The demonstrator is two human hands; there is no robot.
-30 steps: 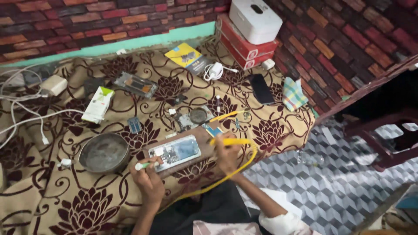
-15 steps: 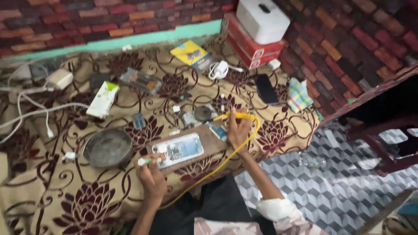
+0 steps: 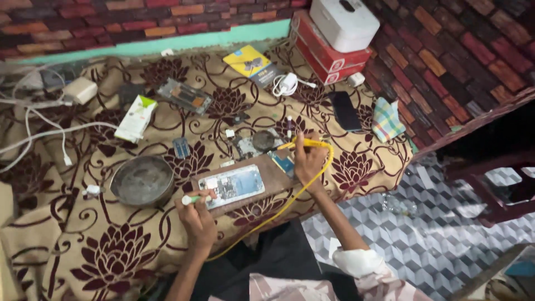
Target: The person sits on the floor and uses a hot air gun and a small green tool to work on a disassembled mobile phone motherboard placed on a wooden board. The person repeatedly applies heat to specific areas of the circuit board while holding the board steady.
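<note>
Head view puts an opened phone [image 3: 233, 187] at the middle of my work, lying face down with its insides showing on a brown board [image 3: 273, 174] near the front edge of the cloth-covered table [image 3: 111, 251]. My left hand [image 3: 196, 214] is closed around a small tool with a green and white handle [image 3: 190, 199], its tip resting at the phone's left end. My right hand [image 3: 308, 159] is clenched on a thin probe with a yellow cable [image 3: 278, 209], held just past the board's right end; the cable loops over that hand and runs down across the front edge toward my lap.

Just beyond the board, toward the middle of the table, I see a small circuit board [image 3: 243, 146] and a dark round piece [image 3: 263, 139] touching it, with a small blue part [image 3: 181, 147] to their left. A shallow round metal pan [image 3: 142, 179] sits just left of the brown board, a small white piece [image 3: 92, 190] beside its left rim.

Farther back lie a green and white box [image 3: 135, 117], another opened phone [image 3: 185, 96], a yellow and blue packet [image 3: 252, 62] and a white charger with coiled cable [image 3: 288, 85]. Near the right edge rest a black phone [image 3: 345, 110] and a checked cloth [image 3: 387, 119]. At the back right corner a white box [image 3: 345, 21] is stacked on red boxes [image 3: 326, 56]. White cables and an adapter [image 3: 81, 89] crowd the back left corner.
</note>
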